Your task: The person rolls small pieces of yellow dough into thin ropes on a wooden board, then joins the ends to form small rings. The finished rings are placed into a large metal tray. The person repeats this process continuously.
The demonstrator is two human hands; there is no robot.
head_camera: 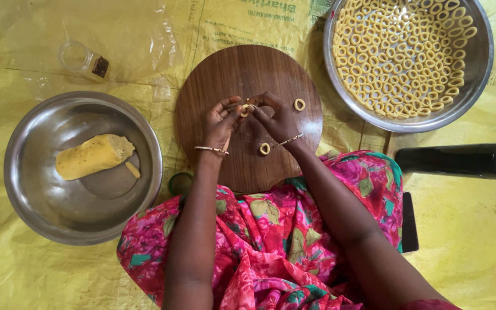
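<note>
Steel bowl (30,201) at left, holding a lump of yellow dough (93,156). Small clear jar (84,60) lying on the yellow sheet (477,241). Black flask (460,161) with steel cap at right.

Looks like a home floor setup for making snacks: yellow plastic sheet (477,241) spread out, round wooden board (242,69), steel bowls of dough (30,143) and shaped dough rings (477,74).

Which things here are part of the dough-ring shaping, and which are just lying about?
In use: left hand, right hand, dough ring, round board, finished rings, dough lump, full bowl.
Lying about: small jar, black flask, plastic sheet.
</note>
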